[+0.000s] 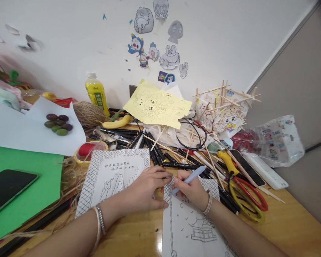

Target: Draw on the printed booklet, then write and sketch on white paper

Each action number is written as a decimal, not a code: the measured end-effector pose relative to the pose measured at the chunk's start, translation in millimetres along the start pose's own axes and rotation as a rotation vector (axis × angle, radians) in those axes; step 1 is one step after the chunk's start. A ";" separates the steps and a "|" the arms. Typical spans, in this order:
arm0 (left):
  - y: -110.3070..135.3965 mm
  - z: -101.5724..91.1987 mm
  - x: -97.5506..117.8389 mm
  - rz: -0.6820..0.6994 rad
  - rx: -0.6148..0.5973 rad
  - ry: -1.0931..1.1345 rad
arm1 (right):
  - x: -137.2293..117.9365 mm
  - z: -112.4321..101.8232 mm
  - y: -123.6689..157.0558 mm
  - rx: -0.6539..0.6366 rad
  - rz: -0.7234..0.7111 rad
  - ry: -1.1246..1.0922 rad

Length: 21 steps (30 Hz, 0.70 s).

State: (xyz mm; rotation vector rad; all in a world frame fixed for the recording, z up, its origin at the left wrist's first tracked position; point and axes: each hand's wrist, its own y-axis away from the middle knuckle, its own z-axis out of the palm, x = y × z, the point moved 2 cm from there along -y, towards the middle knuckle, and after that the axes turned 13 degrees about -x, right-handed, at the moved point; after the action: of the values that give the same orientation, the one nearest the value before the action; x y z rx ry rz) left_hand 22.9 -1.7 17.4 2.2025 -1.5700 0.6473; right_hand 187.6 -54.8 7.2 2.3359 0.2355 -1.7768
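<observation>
"Where is our blue pen (194, 175)?"

"Slanted over the upper left part of the pavilion sheet (181, 226), its lower end near the patterned border."

"And how do our hands stand?"

"Our right hand (189, 191) is curled around the pen. Our left hand (143, 189) is loosely spread, fingertips at that sheet's upper left corner; whether they press it, we cannot tell."

"What do we see around them?"

"To the left, a second bordered drawing (120, 160), partly hidden by our left arm. Beyond lie black markers (155, 151), then a yellow sketch (157, 105)."
</observation>
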 end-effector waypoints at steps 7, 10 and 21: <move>1.3 -2.2 0.5 0.000 -0.035 0.008 | -10.0 4.0 1.6 0.014 -0.148 0.183; 1.0 -2.8 1.0 0.002 -0.035 0.011 | -12.0 3.5 1.2 0.008 -0.169 0.240; 1.7 -2.6 0.6 0.021 -0.032 0.135 | -8.5 -4.4 4.6 0.151 -0.185 0.097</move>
State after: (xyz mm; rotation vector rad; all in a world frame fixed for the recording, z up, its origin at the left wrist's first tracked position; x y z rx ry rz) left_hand 21.0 -1.3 19.9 2.0760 -1.5262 0.7557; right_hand 190.6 -58.2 16.7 2.5857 0.3548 -1.8228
